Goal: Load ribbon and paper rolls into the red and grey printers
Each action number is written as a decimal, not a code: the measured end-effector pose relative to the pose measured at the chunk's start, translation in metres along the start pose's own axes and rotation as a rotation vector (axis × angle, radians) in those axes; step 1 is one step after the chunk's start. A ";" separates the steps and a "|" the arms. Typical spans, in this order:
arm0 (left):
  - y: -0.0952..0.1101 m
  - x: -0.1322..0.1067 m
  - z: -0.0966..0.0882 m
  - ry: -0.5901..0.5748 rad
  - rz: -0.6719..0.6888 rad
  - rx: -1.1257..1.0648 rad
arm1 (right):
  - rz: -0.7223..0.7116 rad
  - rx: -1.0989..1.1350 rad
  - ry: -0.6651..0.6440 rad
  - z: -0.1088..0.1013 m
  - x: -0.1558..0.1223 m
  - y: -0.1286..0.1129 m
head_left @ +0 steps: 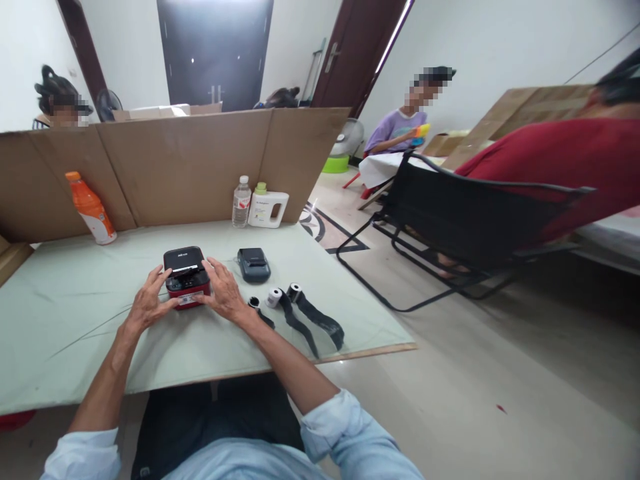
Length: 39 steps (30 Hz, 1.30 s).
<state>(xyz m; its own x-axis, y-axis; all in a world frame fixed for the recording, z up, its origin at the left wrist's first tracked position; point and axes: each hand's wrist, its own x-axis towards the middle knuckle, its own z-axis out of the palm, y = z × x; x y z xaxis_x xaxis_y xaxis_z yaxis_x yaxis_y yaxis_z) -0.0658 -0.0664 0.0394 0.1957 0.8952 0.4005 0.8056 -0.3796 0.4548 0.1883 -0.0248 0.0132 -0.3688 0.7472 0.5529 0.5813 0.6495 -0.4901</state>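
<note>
A small label printer, black on top with a red lower body, sits on the table between my hands. My left hand holds its left side, thumb at the front lower corner and fingers along the upper edge. On the opposite side, my right hand grips it the same way. A white label shows on the printer's front, and a dark slot or flap crosses its top. To the right lies a dark grey portable printer. Nearer me are several small rolls with black strips unrolled toward the table's front edge.
An upright cardboard panel borders the table's back. Before it stand an orange bottle, a clear water bottle and a white jug. A black folding chair and other people are to the right.
</note>
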 end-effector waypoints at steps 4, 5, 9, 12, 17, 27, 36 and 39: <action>0.005 0.000 0.001 0.027 -0.010 0.033 | 0.022 0.037 -0.076 0.002 0.003 0.005; 0.006 0.001 0.001 0.033 -0.010 0.051 | 0.023 0.042 -0.072 0.002 0.003 0.005; 0.008 0.002 -0.001 0.039 0.004 0.139 | 0.028 0.037 -0.052 0.004 0.002 0.004; 0.011 0.004 -0.002 0.032 0.000 0.186 | 0.038 0.022 -0.058 0.005 0.002 0.006; 0.014 0.004 -0.003 0.003 -0.016 0.210 | 0.040 0.017 -0.055 0.006 0.003 0.006; 0.008 -0.001 0.008 0.069 0.000 0.134 | 0.110 0.168 0.004 0.014 -0.009 -0.006; 0.017 -0.003 0.009 0.134 -0.002 0.148 | 0.117 0.177 0.061 0.020 -0.013 -0.006; 0.018 -0.003 0.011 0.146 -0.009 0.148 | 0.109 0.160 0.063 0.020 -0.013 -0.004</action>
<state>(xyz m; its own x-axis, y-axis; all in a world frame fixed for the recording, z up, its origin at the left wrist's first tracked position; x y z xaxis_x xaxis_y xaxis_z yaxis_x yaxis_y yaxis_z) -0.0463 -0.0734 0.0375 0.1139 0.8507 0.5132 0.8824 -0.3240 0.3411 0.1761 -0.0345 -0.0057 -0.2609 0.8071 0.5296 0.4902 0.5834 -0.6475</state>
